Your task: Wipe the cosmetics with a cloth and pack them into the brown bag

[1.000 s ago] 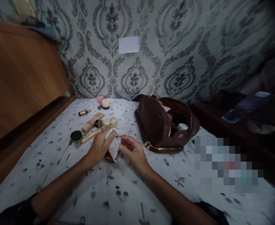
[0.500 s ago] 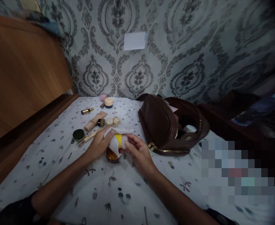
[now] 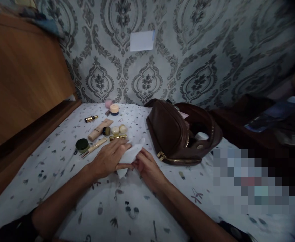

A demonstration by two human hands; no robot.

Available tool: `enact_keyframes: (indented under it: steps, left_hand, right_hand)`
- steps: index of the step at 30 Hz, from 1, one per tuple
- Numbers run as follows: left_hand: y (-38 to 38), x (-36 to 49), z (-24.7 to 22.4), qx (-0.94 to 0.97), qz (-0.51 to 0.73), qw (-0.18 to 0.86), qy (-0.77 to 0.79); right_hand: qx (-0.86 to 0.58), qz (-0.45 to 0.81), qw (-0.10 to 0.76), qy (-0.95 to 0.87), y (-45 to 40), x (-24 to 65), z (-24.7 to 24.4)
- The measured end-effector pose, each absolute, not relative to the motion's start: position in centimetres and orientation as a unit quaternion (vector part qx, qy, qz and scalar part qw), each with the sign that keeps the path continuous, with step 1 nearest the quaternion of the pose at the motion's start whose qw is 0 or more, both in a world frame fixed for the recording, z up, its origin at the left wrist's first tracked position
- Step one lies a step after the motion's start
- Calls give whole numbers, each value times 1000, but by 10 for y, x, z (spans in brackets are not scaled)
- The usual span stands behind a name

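A white cloth or tissue [image 3: 132, 153] is held between my two hands above the patterned sheet. My left hand [image 3: 109, 157] is closed round its left side, with the thumb on top. At its right edge, the fingers of my right hand [image 3: 148, 166] are pressed together against the cloth. Whatever the cloth wraps is hidden. Just beyond my left hand lie a gold tube [image 3: 118, 137] and a slim beige tube with brushes [image 3: 97, 145]. A round jar with a dark green lid [image 3: 82, 145] stands to the left.
An open brown bag [image 3: 167, 131] lies to the right. Farther back are a beige tube [image 3: 99, 130], small jars [image 3: 115, 130], a peach-lidded jar [image 3: 114, 109] and a black-and-gold tube [image 3: 91, 118]. A wooden cabinet [image 3: 26, 74] borders the left, a patterned wall the back.
My left hand has turned over the cloth, which now covers the yellow-banded pink item that showed between my hands. The amber object below is now hidden, and the gold tube shows clearly.
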State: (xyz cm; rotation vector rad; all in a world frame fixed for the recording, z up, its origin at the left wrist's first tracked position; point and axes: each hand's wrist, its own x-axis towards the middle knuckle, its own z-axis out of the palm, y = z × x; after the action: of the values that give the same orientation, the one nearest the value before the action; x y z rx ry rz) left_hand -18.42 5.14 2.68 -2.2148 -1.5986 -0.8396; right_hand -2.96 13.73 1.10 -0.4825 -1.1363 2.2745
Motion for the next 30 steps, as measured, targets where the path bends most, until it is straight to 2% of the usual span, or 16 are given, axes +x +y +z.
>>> enact_keyframes:
  steps: [6,9,14,23,27,30]
  left_hand:
    - [46,-181,32,-695,-302,68,-649]
    - [46,-175,39,-651,-349,-15,-674]
    - [47,-170,50,-592,-430,-180,-657]
    - [46,-173,59,-546,-462,-274,-643]
    - [46,-176,55,-482,-469,-350,-652]
    - [48,-177,49,-426,-487,-412,-642]
  right_hand:
    - [-144,823,256,-486,134,-26,14]
    - [-127,777,280,-550,136,-26,14]
    - [-101,600,361,-706,141,-24,10]
    - [5,286,413,-864,140,-14,14]
    - [44,204,412,-887,142,-13,12]
    - [57,202,410,-888,144,-13,11]
